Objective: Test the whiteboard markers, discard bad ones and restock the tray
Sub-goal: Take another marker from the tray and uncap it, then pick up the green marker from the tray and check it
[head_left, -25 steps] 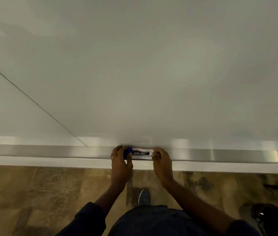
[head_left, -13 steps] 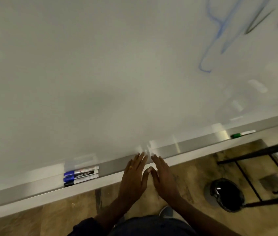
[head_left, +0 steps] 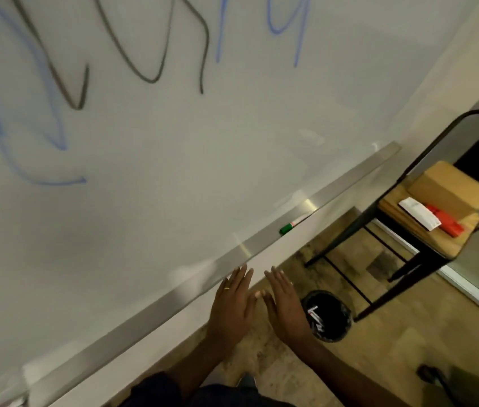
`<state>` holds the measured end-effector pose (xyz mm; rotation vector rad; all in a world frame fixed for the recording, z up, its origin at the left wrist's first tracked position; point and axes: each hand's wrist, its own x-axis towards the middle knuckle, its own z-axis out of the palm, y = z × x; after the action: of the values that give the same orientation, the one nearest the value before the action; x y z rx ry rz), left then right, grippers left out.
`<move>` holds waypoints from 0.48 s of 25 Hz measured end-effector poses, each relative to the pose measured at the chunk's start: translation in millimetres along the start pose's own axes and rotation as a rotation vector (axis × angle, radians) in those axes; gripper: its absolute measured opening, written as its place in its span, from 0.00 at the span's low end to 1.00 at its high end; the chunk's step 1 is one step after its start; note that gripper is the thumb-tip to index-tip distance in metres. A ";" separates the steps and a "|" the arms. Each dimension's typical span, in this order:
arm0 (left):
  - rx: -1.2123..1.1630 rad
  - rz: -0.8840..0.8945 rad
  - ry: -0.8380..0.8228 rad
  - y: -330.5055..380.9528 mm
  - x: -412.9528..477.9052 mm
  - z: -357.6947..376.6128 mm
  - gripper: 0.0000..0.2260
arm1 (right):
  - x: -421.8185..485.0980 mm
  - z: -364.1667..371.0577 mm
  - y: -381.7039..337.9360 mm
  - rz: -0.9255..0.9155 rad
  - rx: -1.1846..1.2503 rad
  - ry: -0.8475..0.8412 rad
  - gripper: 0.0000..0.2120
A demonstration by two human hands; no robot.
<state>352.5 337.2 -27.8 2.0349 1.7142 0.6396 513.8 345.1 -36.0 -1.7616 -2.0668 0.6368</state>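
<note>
Blue markers now off-frame; left grip (head_left: 232, 306), right grip (head_left: 285, 309) flat, empty, between tray (head_left: 261, 245) and bin (head_left: 345, 321).

Dim, warm light around me; glare spots glint on the tray (head_left: 247, 248), the scribbles (head_left: 150, 80) smear with blur, edges bow.

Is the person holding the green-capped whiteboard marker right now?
No, the left hand and right hand are both open and empty, while the green-capped whiteboard marker lies on the silver metal tray farther along.
</note>
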 end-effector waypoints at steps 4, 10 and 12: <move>0.017 0.072 -0.071 20.3 50.1 19.4 0.23 | 28.4 -21.8 35.2 0.075 -0.008 0.038 0.28; 0.035 0.117 -0.164 38.0 134.3 54.0 0.23 | 94.3 -54.8 70.3 0.121 -0.107 0.083 0.24; 0.024 0.093 -0.196 35.0 161.6 66.2 0.24 | 117.4 -62.8 80.8 0.088 -0.148 0.067 0.23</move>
<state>441.9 489.9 -47.6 2.1275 1.5297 0.4329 594.9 477.9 -30.3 -1.9374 -2.0464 0.4523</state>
